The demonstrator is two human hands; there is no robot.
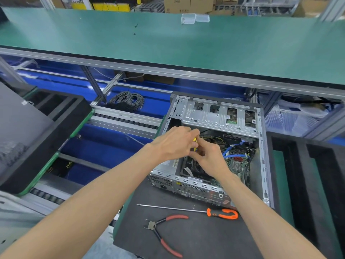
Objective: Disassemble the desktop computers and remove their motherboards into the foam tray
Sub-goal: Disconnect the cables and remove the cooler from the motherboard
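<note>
- A dark foam work mat [186, 238] fills the lower centre of the frame, with a long green-topped shelf [168, 45] running across the upper half; cardboard boxes [188, 4] stand behind it at the top edge.
- Below the shelf, left of centre, are blue-lined bays with roller rails and one coil of grey cable [127, 100].
- One open grey metal desktop computer case [220, 116] lies on its side at centre right, its green motherboard [237, 163] inside it, crossed by blue cables [235, 156].
- Two black foam trays show: one [61, 128] at the left under a grey case panel, one [306, 165] at the right edge, just beside the case.
- Two tools lie on the mat, near each other: one orange-handled long screwdriver [222, 214] and one pair of red-handled cutting pliers [164, 230].
- One clear plastic box [195, 18] sits on the shelf, top centre.
- Left hand [173, 143] has fingers curled round a small yellow-handled tool [194, 144] over the case.
- Right hand [211, 159] touches it, fingertips pinched at the same tool.
</note>
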